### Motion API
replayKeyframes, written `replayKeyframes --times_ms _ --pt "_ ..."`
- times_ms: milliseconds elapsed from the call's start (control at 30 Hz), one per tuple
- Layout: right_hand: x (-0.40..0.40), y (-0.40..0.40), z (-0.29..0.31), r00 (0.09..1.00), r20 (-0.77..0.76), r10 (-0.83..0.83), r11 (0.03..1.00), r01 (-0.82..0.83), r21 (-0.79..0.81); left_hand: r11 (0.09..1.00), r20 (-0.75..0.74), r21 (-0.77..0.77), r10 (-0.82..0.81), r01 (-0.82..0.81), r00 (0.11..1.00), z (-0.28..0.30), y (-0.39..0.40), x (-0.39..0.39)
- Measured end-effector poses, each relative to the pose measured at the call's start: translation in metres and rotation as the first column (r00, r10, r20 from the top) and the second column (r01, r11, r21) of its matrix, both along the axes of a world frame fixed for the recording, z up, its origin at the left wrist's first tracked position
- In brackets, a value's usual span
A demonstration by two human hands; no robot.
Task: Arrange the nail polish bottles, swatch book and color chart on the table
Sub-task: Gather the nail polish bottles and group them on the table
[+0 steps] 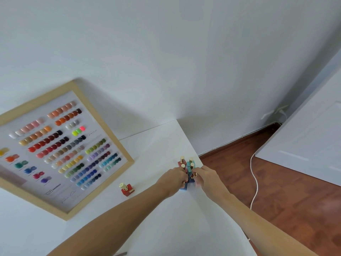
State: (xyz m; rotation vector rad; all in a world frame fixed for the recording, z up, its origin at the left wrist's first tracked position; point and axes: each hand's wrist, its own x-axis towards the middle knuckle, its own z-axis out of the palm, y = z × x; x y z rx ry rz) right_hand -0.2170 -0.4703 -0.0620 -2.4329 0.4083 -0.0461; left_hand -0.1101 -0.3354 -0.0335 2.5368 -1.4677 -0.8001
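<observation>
A wood-framed color chart (60,150) with rows of painted nail tips leans against the wall at the left of the white table (156,218). A red nail polish bottle (127,189) with a gold cap stands alone in front of it. Several gold-capped bottles (188,166) in pink, teal and blue stand packed together near the table's right edge. My left hand (174,179) grips a blue bottle at the cluster's near left. My right hand (205,177) pinches a bottle at its near right. No swatch book is in view.
The table's right edge drops to a brown wood floor (287,191). A white cable (255,180) runs across that floor. A white cabinet or door (310,137) stands at the right. A white wall rises behind the table.
</observation>
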Motion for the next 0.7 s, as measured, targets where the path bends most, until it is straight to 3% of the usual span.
replayKeyframes --times_ms 267,500,700 --pt "-0.006 0.008 0.006 0.998 0.040 -0.038 0.999 0.038 0.009 0.995 0.018 -0.093 -0.041 0.042 0.999 0.022 0.017 0.006" --pt "-0.005 0.036 0.024 0.985 0.151 -0.084 0.990 0.099 -0.099 0.984 0.016 -0.177 0.019 -0.016 1.000 0.052 0.069 0.038" --pt "0.015 0.089 0.036 0.985 0.174 -0.002 0.992 0.024 -0.126 0.989 -0.017 -0.111 0.092 -0.094 0.996 0.065 0.157 0.072"
